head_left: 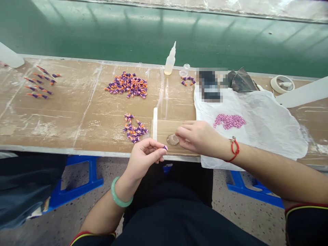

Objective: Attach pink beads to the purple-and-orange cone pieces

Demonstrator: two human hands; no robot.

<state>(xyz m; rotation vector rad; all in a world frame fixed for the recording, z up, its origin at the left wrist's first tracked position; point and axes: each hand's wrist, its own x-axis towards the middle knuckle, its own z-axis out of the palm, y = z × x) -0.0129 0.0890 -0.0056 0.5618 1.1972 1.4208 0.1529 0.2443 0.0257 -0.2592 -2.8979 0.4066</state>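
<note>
Bench: your bench [64, 116] is brown, scuffed and streaked white, with a metal front edge; a green floor lies beyond it and speckled floor below.
Seat: blue stools [77, 186] stand under the bench edge.
Left hand: your left hand [145, 155] is nearly closed, pinching a small purple piece [165, 147] between thumb and fingertips, just off the bench's front edge.
Right hand: your right hand [197, 136] is curled, fingertips down beside a clear glue puddle [173, 139] on a cardboard slip [166, 131]; you cannot tell whether it holds anything.
Nearby: a small pile [134, 130] lies left of a white stick [155, 123].
Farther: big pile [128, 84], glue bottle [170, 60], pink beads [229, 121] on a white bag [269, 126].
</note>
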